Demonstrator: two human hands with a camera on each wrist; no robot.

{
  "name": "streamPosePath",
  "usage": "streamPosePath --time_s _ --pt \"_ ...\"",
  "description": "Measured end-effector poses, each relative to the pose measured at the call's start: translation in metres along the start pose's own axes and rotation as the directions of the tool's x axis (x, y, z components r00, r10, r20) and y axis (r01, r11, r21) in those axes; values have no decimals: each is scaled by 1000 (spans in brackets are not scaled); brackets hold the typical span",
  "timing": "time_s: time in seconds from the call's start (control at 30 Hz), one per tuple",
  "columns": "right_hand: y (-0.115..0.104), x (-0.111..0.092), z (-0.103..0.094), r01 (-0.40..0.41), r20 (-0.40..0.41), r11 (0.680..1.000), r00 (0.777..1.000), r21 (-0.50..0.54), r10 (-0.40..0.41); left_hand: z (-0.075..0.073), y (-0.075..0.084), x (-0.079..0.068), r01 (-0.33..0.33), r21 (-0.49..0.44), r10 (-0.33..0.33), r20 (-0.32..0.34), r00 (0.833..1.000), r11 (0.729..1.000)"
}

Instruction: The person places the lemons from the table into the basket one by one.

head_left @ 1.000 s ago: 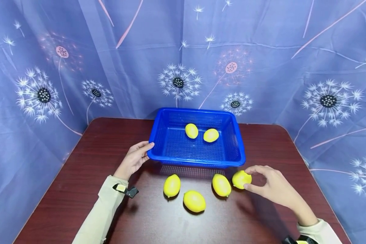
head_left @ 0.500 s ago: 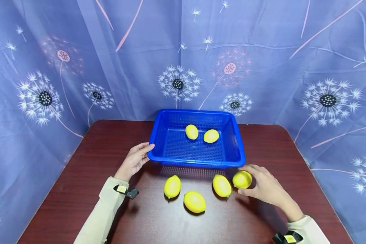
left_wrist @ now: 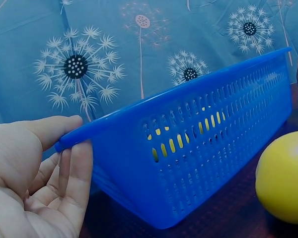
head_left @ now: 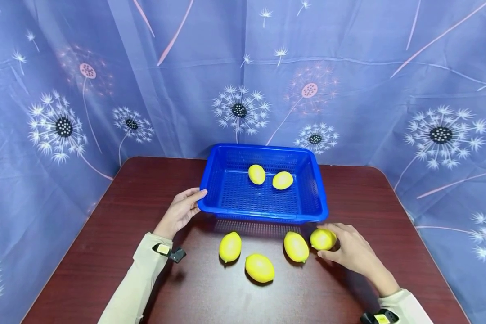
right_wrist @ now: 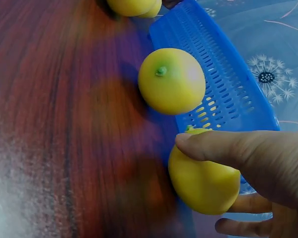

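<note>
My left hand [head_left: 181,213] holds the near left corner of a blue plastic basket [head_left: 263,215]. In the left wrist view the thumb lies on top of the rim, with the fingers [left_wrist: 79,171] curled beneath it. My right hand [head_left: 351,246] grips a yellow lemon [head_left: 322,239] just in front of the basket's near right corner. Thumb and fingers stand on opposite sides of this lemon [right_wrist: 201,186] in the right wrist view. Close to its left lies another lemon [head_left: 296,247]. Two lemons rest inside the basket, one [head_left: 257,174] left of the other [head_left: 282,180].
Two more lemons lie on the dark red wooden table [head_left: 210,297], one [head_left: 230,247] in front of the basket and one [head_left: 259,268] nearer the front. A blue dandelion-print cloth [head_left: 178,103] hangs behind the table and along both sides.
My right hand has moved left and closed in around the rightmost lemon. My left hand keeps its hold on the basket, and the basket and other lemons stay where they were.
</note>
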State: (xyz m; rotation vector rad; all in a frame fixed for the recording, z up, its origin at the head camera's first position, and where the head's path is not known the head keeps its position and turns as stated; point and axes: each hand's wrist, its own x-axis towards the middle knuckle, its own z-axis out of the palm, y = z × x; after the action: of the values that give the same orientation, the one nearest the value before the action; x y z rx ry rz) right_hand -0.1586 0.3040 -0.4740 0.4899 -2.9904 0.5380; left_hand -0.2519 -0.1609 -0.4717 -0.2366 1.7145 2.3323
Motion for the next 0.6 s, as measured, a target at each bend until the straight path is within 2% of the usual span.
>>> streamPosePath --time_s 0.13,0.33,0.6 --pt "-1 0 1 -12 -2 1000 1000 6 12 0 0 0 2 -1 -2 6 1000 1000" --pt "0 -4 1 11 -59 1000 998 19 -10 -1 0 0 7 2 -7 13 1000 1000" --pt "-5 -9 -10 54 -82 997 995 50 -50 -1 1 0 11 14 -11 11 1000 1000"
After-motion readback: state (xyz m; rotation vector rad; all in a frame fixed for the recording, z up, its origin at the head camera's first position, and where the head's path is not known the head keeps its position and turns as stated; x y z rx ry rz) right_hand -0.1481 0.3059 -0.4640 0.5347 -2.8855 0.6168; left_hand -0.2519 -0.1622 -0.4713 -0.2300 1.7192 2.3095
